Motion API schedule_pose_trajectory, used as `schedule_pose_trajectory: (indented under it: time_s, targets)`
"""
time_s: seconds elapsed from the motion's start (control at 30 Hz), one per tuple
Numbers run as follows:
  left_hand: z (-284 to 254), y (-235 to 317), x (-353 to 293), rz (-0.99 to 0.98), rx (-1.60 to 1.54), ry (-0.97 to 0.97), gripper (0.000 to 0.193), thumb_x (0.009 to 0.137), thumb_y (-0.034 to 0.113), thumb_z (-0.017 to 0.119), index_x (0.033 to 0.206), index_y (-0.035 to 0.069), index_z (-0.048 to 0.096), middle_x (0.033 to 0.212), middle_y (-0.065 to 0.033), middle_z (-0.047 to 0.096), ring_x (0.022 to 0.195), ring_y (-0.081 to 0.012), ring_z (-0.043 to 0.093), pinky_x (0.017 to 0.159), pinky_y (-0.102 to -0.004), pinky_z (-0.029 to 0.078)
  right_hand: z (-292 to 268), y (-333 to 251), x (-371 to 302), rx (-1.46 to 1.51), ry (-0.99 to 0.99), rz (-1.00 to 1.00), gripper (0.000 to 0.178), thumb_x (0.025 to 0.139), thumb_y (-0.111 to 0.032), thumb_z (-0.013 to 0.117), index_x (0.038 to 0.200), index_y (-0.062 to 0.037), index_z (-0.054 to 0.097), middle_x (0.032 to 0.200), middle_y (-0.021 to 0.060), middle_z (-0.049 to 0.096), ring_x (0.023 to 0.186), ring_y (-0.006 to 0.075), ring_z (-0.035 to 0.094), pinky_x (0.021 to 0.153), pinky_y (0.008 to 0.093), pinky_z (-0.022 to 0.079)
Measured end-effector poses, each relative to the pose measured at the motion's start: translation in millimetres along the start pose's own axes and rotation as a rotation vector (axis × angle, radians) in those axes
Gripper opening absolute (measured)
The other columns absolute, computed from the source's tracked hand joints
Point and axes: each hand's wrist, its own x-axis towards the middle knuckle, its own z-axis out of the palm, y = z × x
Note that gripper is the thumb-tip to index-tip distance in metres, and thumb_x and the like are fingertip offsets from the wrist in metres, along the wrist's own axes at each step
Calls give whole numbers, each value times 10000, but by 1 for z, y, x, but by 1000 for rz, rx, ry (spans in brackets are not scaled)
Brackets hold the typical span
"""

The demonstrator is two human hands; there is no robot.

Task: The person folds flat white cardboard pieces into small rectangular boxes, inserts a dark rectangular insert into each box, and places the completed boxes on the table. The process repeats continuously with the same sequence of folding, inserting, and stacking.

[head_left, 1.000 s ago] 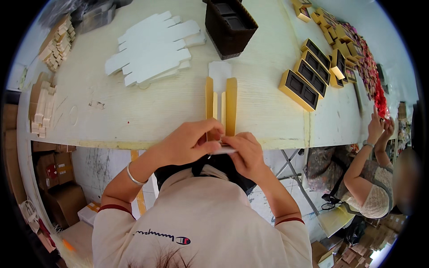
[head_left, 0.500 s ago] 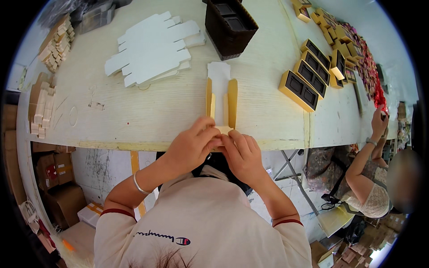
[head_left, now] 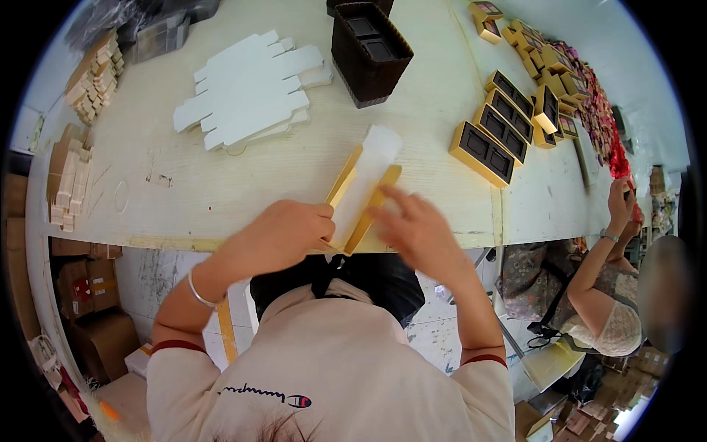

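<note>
A partly folded carton (head_left: 361, 199), white inside with gold side walls, lies tilted to the right at the table's front edge. Its two long walls stand up, while the white far end lies flat. My left hand (head_left: 283, 232) is closed on its near left corner, the fingertips partly hidden. Beside the right wall is my right hand (head_left: 420, 232), blurred by motion, with its fingers apart and nothing visible in them. Whether those fingertips touch the wall I cannot tell.
Flat white carton blanks (head_left: 250, 92) lie stacked at the left. Stacked dark brown trays (head_left: 372, 55) stand at the back. Gold boxes with dark inserts (head_left: 482, 152) sit at the right. Beyond them, a co-worker's hand (head_left: 620, 202) holds something small.
The carton has turned so its far end points right, and its near end has folded up. My right hand has moved away from that end to the right wall. My left hand has shifted left.
</note>
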Motion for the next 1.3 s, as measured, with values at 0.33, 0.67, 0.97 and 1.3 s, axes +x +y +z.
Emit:
schedule_pose_trajectory:
  time_s: [0.33,0.67,0.97,1.3]
  targets:
    - [-14,24,8,96,705,435,370,702,165,748,1050,102,639,1048,-13,626,882,-216,546,777,-331,471,38,-25,4,90,113,90,140,758,-70,688,833,-29,577,686,76,554,681,264,557,577,390,438]
    - [19,-16,-6,203,282,395,311,623,221,789,889,122,660,1102,-13,604,971,-256,528,818,-350,489,-6,-3,-12,87,-31,-94,373,701,-15,674,1071,-49,641,970,107,576,928,268,553,795,360,447]
    - [34,-11,-1,98,85,460,270,651,181,807,833,92,627,1057,-33,606,948,-270,539,771,-348,477,28,2,13,149,11,-133,148,769,-86,692,796,-49,550,781,79,505,754,261,500,702,357,415]
    - [52,-1,7,-57,-140,538,127,722,42,710,788,51,602,803,-47,557,704,-262,566,624,-371,451,30,-25,14,310,-3,135,180,771,25,628,935,-12,564,774,121,529,756,298,513,690,390,415]
